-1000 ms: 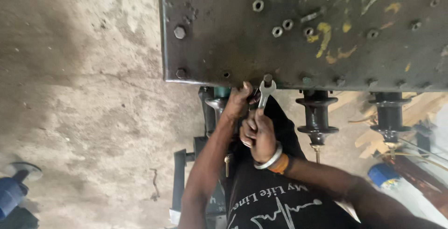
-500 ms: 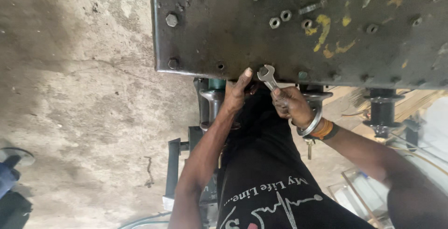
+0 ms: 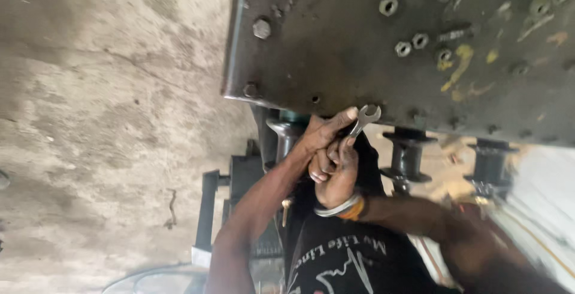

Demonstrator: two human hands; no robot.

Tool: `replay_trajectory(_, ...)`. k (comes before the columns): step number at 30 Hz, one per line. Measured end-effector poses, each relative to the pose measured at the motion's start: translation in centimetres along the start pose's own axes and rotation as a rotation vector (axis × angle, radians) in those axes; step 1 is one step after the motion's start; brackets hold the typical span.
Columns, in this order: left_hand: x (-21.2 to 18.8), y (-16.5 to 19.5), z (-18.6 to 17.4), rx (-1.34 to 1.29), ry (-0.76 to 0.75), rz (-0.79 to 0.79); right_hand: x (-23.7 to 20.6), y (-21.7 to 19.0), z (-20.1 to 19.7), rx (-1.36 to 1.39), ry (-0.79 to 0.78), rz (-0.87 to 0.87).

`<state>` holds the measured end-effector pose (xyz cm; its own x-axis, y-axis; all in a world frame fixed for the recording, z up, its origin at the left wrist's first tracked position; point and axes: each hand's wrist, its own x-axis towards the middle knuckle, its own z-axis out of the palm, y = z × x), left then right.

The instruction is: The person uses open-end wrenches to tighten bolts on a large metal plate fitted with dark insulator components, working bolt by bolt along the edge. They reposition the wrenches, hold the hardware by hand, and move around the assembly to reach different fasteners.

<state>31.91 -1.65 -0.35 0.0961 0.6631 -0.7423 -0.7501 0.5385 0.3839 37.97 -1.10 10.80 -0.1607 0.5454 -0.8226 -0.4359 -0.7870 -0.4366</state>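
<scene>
One open-ended spanner (image 3: 364,118) is being held up against the lower edge of the dark steel plate (image 3: 359,48), its jaw end sitting at about one o'clock from the hands, right where the plate's rim meets the parts under it. It is being kept there, I judge, because a fastener at that edge is being worked, though the fastener itself is hidden. Two hands are closing on it together: the right hand (image 3: 335,171), wearing two bangles (image 3: 341,209), is wrapping its fingers around the shank, while the left hand (image 3: 320,132) is pressing in from nine o'clock, thumb stretched along the tool, likely to steady the head. Across the plate, at twelve to two o'clock, roughly five hex nuts (image 3: 388,6) are showing, plus two bolt heads (image 3: 261,28) near its left edge. Below the plate, at three o'clock, two black ribbed insulators (image 3: 407,153) are hanging. A concrete floor (image 3: 102,120) is filling the left side.
</scene>
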Motion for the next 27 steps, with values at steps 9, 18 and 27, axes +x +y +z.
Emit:
replay_trajectory(9,0.1,2.1,1.3,-0.186,-0.084,0.22,-1.4,-2.1,-4.4,-0.155,-0.167,0.219)
replay_trajectory(18,-1.0,4.0,1.6,-0.035,-0.113,0.12,5.2,-12.6,-10.1,-0.684,-0.423,0.411)
replay_trajectory(27,-1.0,4.1,3.2,-0.262,-0.017,0.136,4.4,-12.7,-8.5,-0.723,-0.343,0.432)
